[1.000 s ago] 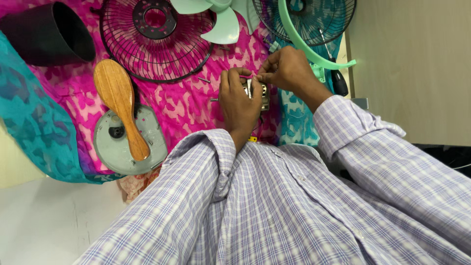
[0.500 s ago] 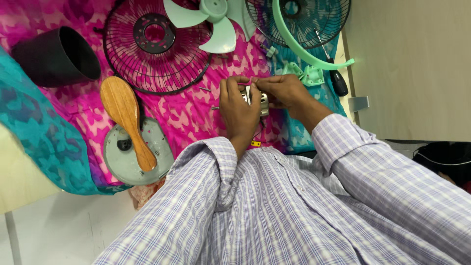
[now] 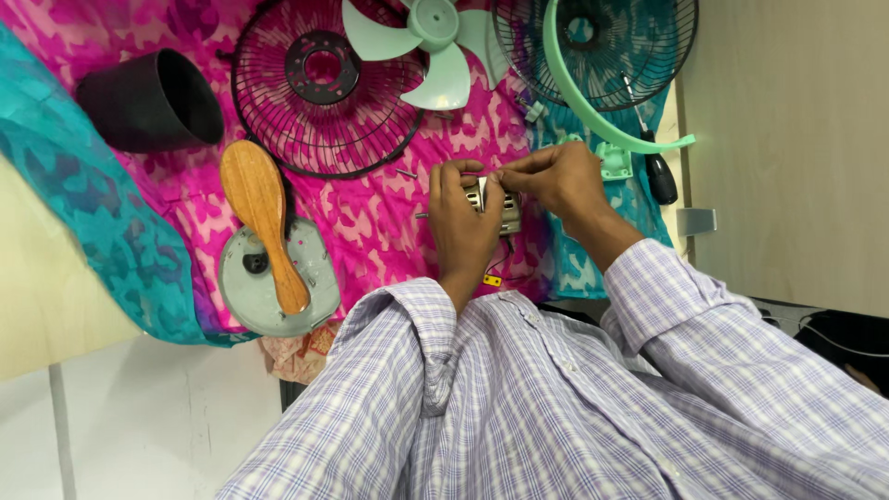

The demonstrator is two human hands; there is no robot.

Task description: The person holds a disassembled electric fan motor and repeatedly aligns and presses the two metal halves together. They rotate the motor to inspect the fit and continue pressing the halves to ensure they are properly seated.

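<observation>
Both hands, left hand (image 3: 460,225) and right hand (image 3: 556,181), have fingers clamped on a small metal fan motor (image 3: 494,206) at centre frame, above the pink cloth (image 3: 370,222).

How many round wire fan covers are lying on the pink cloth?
2. One black wire fan cover lies beside the dark pot, partly under the mint fan blade. The other wire fan cover is at the top right, behind the mint ring. None looks hidden.
</observation>
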